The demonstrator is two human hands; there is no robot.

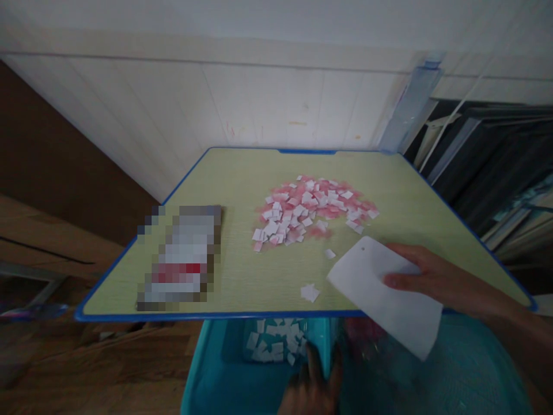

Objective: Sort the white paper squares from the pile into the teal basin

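My right hand (425, 271) holds a white card (380, 288) with a small hole near one corner, thumb on top and fingers beneath. The card slants over the table's front edge. Below that edge, my left hand (310, 392) grips the side wall of a small teal container (322, 340), its fingers on either side of the wall. White paper squares (276, 346) lie inside this container. On the tabletop, a heap of paper squares (298, 210) is mixed with pink powdery stains. A few loose paper pieces (309, 292) lie between the heap and the front edge.
The yellow-green table (242, 288) has a blue rim. A pixelated flat object (184, 253) rests at its left. A large teal tub (194, 369) sits below the front edge. Behind are a white wall (268, 104) and a clear plastic bottle (410, 104); dark panels (488, 144) lean at right.
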